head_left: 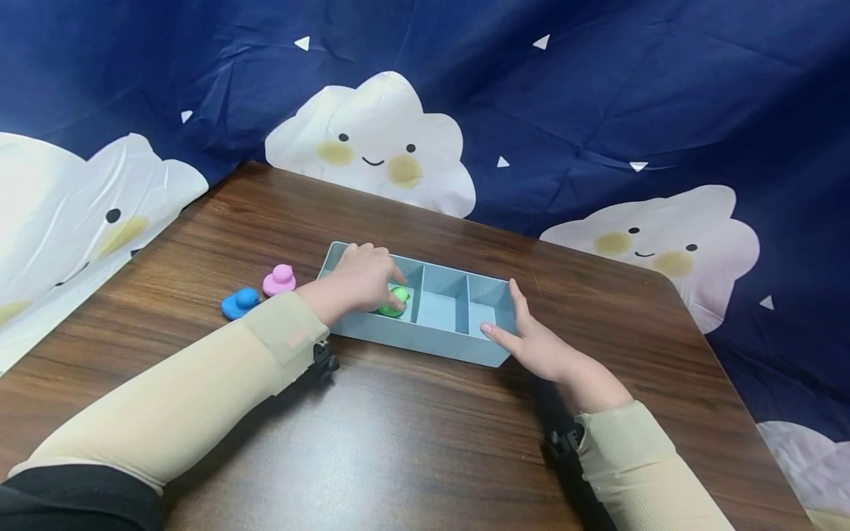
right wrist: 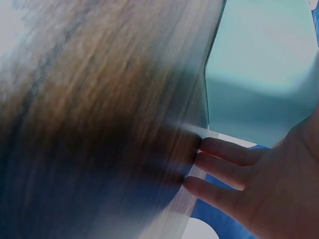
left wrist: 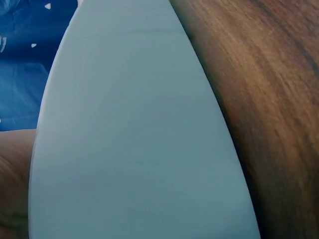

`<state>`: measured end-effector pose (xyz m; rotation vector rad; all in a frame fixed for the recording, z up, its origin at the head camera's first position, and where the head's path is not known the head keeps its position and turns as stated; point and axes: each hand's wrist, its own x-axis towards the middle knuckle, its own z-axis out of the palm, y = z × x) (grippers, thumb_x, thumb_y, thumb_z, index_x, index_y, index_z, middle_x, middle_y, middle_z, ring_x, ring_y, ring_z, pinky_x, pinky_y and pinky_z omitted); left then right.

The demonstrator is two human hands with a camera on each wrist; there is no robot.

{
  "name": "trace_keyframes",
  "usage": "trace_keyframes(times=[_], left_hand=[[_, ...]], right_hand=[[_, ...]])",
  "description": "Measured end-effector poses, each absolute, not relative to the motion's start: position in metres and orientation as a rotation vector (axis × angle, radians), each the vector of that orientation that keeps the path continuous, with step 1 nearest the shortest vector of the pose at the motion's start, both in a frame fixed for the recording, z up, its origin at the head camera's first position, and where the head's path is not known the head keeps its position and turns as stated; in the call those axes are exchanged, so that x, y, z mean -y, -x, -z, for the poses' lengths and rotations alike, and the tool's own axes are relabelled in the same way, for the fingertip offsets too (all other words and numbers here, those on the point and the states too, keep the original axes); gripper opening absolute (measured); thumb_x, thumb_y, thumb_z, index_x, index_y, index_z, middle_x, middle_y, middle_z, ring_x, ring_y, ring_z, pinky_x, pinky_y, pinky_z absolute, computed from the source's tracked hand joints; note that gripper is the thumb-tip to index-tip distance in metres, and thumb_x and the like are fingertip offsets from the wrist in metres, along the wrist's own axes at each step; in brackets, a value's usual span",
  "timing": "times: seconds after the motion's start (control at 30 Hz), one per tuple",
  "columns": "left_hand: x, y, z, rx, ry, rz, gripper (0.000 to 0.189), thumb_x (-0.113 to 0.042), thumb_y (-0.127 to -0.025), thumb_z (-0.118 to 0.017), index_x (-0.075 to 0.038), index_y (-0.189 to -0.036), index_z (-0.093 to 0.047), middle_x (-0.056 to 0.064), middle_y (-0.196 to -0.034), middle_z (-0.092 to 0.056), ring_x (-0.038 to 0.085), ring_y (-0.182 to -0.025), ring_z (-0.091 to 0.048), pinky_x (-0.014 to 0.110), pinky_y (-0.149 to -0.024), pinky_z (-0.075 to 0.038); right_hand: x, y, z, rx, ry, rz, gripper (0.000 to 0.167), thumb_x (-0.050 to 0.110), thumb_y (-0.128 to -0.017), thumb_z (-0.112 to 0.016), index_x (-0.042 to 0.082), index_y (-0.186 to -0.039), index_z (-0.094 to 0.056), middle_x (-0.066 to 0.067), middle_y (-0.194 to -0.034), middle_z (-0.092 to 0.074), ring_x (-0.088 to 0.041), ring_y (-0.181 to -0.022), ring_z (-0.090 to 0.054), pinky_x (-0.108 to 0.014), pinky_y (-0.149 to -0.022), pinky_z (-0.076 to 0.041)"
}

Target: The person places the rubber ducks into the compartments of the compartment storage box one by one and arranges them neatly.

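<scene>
A long pale blue tray [head_left: 412,341] split into compartments lies across the middle of the table. Over its left part reaches my left hand [head_left: 361,279], thumb and forefinger around a small green toy duck [head_left: 395,305] low inside a compartment; its other fingers are partly hidden. At the tray's right end, my right hand [head_left: 541,346] holds the end wall, its thumb over the front rim. In the right wrist view, straight fingers [right wrist: 227,170] spread outside that end. The tray's outer wall [left wrist: 134,119] fills most of the left wrist view.
Left of the tray, a pink toy duck [head_left: 280,281] and a blue toy duck [head_left: 240,303] sit close together beside the left forearm. The brown wooden table [head_left: 398,442] ends at a dark blue cloth [head_left: 598,96] with clouds on it.
</scene>
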<state>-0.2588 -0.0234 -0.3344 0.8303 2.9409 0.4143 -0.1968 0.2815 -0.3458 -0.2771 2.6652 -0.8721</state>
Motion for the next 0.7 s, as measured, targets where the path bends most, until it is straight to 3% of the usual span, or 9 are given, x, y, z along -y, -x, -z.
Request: trace_keyframes(times=[0.17, 0.43, 0.7], left_hand=[[0.0242, 0.2587, 0.3344, -2.937, -0.788, -0.488, 0.047, -0.043, -0.08, -0.081, -0.018, -0.119, -0.074, 0.004, -0.119, -0.064, 0.027, -0.104, -0.049, 0.046, -0.09, -0.032], [0.0231, 0.2591, 0.337, -2.984, -0.757, -0.567, 0.029, -0.044, -0.077, -0.082, -0.019, -0.088, -0.075, 0.0, -0.095, -0.063, 0.025, -0.093, -0.05, 0.043, -0.086, -0.033], [0.0258, 0.2607, 0.3368, -2.946, -0.777, -0.589, 0.025, -0.037, -0.08, -0.082, -0.022, -0.1, -0.079, 0.001, -0.107, -0.064, 0.026, -0.102, -0.051, 0.045, -0.091, -0.032]], right_hand=[[-0.2822, 0.197, 0.3464, -2.671, 0.283, 0.876, 0.099, 0.061, -0.097, -0.047, 0.027, -0.151, 0.028, -0.02, -0.161, 0.01, -0.045, -0.142, -0.019, -0.06, -0.11, -0.019], [-0.2821, 0.1979, 0.3465, -2.67, 0.291, 0.886, 0.1, 0.061, -0.097, -0.048, 0.026, -0.152, 0.028, -0.019, -0.161, 0.01, -0.044, -0.143, -0.017, -0.06, -0.111, -0.018], [-0.2817, 0.1978, 0.3456, -2.667, 0.279, 0.878, 0.099, 0.062, -0.097, -0.047, 0.026, -0.152, 0.028, -0.017, -0.161, 0.015, -0.044, -0.143, -0.016, -0.06, -0.111, -0.018]])
